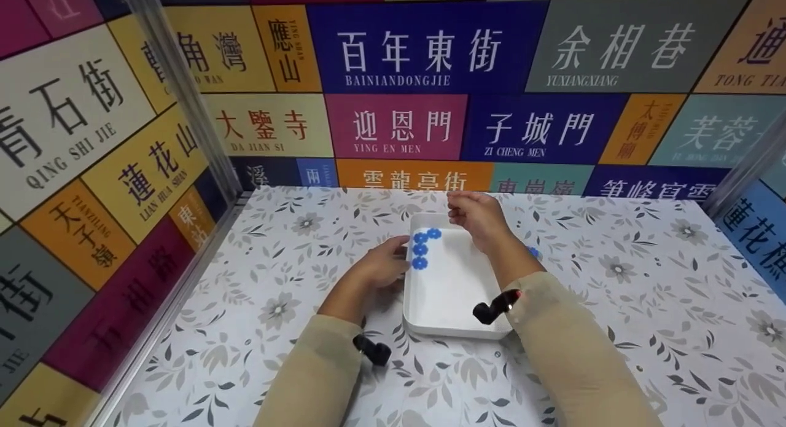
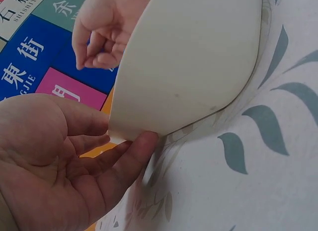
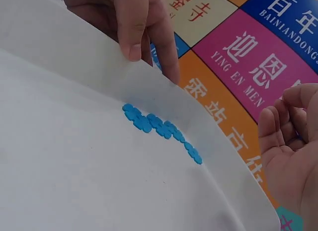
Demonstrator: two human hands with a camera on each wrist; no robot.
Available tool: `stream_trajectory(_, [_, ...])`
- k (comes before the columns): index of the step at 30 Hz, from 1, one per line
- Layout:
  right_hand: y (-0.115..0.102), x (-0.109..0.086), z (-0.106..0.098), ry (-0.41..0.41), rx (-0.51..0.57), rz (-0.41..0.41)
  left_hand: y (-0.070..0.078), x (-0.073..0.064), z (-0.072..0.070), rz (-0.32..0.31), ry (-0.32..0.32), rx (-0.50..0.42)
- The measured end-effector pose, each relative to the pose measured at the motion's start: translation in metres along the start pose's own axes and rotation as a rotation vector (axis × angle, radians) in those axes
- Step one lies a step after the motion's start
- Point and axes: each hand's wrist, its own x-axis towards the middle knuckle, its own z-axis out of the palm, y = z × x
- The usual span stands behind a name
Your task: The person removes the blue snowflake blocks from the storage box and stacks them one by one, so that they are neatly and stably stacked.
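Your tray (image 1: 454, 292): plain white. Your flower-shaped pieces (image 1: 420, 249): solid blue. Your sleeves (image 1: 580, 353): plain beige. Your wrist cameras (image 1: 373, 351): black. Your tablecloth (image 1: 202, 335): white, grey-and-beige leaf and flower print. Your backdrop (image 1: 424, 46): lettered blocks in blue, magenta, orange, yellow, grey.

We log a table (image 1: 233, 329) with a white top, printed in leaf sprigs and grey-beige flowers. Beyond it we see a back wall (image 1: 620, 52) of coloured name panels, including a dark blue panel (image 1: 424, 46) reading BAINIANDONGJIE and a pink panel (image 1: 396, 126), YING EN MEN; more cover the left wall (image 1: 67, 120), beside a translucent upright strip (image 1: 189, 89).
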Motion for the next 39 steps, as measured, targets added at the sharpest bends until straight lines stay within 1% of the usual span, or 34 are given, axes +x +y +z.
stream_trajectory(3, [0.007, 0.010, -0.002, 0.003, 0.038, -0.015, -0.001, 0.001, 0.000, 0.051, 0.001, 0.027])
stream_trajectory(5, [0.013, 0.015, -0.004, 0.011, 0.037, -0.022, -0.002, 0.001, -0.001, 0.068, 0.000, 0.036])
stream_trajectory(6, [0.016, 0.017, -0.005, 0.017, 0.017, -0.023, -0.002, 0.001, -0.001, 0.064, -0.003, 0.033])
stream_trajectory(8, [0.022, 0.020, -0.007, 0.037, -0.038, -0.019, -0.002, 0.002, -0.001, 0.058, -0.004, 0.036])
stream_trajectory(12, [0.032, 0.023, -0.011, 0.060, -0.210, 0.009, -0.004, 0.002, -0.002, 0.063, -0.001, 0.049])
stream_trajectory(19, [0.040, 0.018, -0.010, 0.024, -0.473, 0.024, -0.004, 0.003, -0.003, 0.071, -0.002, 0.079])
stream_trajectory(21, [0.041, 0.017, -0.010, 0.022, -0.553, 0.033, -0.003, 0.004, -0.003, 0.067, -0.003, 0.087])
stream_trajectory(24, [0.042, 0.016, -0.009, 0.037, -0.668, 0.043, -0.003, 0.004, -0.003, 0.083, 0.000, 0.102])
stream_trajectory(28, [0.044, 0.016, -0.008, 0.055, -0.748, 0.038, -0.002, 0.003, -0.003, 0.098, 0.000, 0.101])
stream_trajectory(32, [0.046, 0.016, -0.006, 0.029, -0.802, -0.007, -0.003, 0.001, -0.002, 0.093, -0.003, 0.062])
stream_trajectory(35, [0.048, 0.016, -0.004, 0.007, -0.841, -0.057, -0.002, 0.000, -0.001, 0.060, -0.006, 0.025])
stream_trajectory(39, [0.049, 0.016, -0.001, -0.004, -0.870, -0.088, -0.001, 0.000, -0.001, 0.022, -0.013, 0.006])
